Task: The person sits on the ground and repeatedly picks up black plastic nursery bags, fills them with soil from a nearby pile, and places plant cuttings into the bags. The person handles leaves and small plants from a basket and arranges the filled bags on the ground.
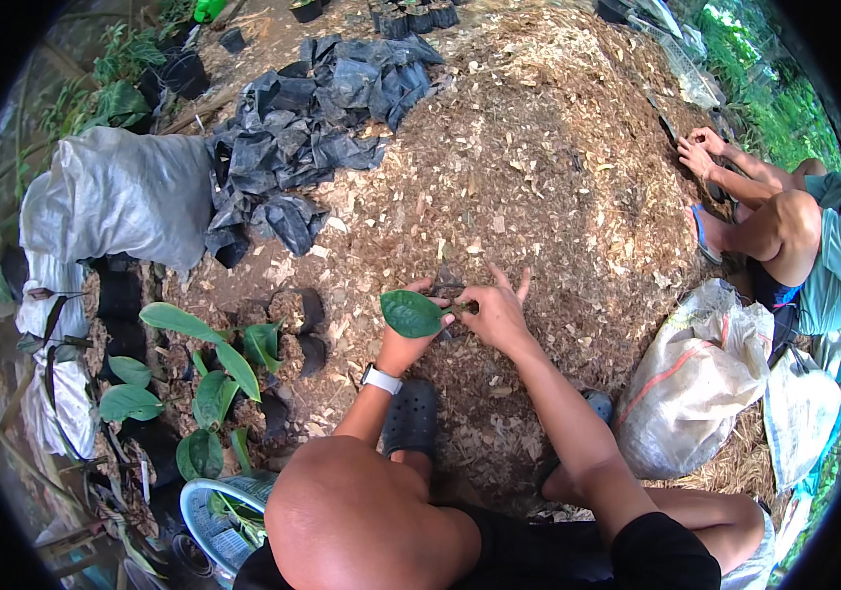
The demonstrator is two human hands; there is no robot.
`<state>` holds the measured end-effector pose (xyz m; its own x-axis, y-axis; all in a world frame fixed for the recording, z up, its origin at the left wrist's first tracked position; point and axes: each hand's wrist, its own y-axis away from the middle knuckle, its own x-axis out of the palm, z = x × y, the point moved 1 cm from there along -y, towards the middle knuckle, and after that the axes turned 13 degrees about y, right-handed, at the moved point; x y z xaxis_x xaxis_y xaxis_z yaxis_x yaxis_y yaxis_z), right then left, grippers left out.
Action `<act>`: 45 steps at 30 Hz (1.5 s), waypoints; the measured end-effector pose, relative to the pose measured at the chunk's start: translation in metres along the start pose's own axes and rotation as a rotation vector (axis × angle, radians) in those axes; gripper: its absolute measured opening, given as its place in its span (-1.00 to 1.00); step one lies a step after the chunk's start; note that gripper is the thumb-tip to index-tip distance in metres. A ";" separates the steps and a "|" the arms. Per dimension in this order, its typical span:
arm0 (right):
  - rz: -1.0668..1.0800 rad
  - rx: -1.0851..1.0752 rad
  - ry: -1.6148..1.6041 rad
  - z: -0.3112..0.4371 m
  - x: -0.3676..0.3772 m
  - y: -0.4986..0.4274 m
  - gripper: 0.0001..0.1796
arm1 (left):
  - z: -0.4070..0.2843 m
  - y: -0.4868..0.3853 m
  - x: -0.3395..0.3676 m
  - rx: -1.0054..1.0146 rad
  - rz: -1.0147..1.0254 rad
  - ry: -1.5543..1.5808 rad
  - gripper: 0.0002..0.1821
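A plant cutting with one broad green leaf [413, 314] is held over the ground in front of me. My left hand [407, 346], with a white-banded watch above it, grips the cutting's stem; the leaf covers part of the fingers. My right hand [495, 316] pinches the stem's other end between thumb and forefinger, its remaining fingers spread. Beneath both hands lies brown planting mix strewn with wood chips [531, 214]. Something dark, perhaps a black plastic pot, shows partly behind the fingers, but I cannot tell what it is.
Black plastic grow bags [317, 110] lie heaped at upper left beside a stuffed silver sack [125, 192]. Potted leafy plants [214, 394] and a blue basket [195, 509] stand at left. A white woven sack [693, 391] sits at right, below another person's hands [700, 151].
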<state>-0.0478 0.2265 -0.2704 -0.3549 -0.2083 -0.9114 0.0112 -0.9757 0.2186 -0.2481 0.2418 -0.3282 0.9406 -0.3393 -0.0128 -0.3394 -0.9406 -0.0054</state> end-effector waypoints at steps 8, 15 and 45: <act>0.000 0.003 -0.063 -0.009 0.024 0.009 -0.73 | 0.007 -0.007 0.000 0.192 0.052 -0.203 -0.62; 0.072 0.070 -0.858 -0.064 -0.006 -0.009 -0.49 | 0.003 -0.009 -0.002 0.051 0.021 -0.021 -0.50; 0.124 0.759 -1.120 -0.107 -0.003 0.001 -0.15 | -0.008 -0.003 -0.003 0.198 -0.001 -0.191 -0.83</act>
<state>0.0536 0.2189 -0.3044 -0.9562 0.2299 -0.1812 -0.2860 -0.6020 0.7455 -0.2497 0.2455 -0.3204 0.9284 -0.3126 -0.2011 -0.3513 -0.9146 -0.2003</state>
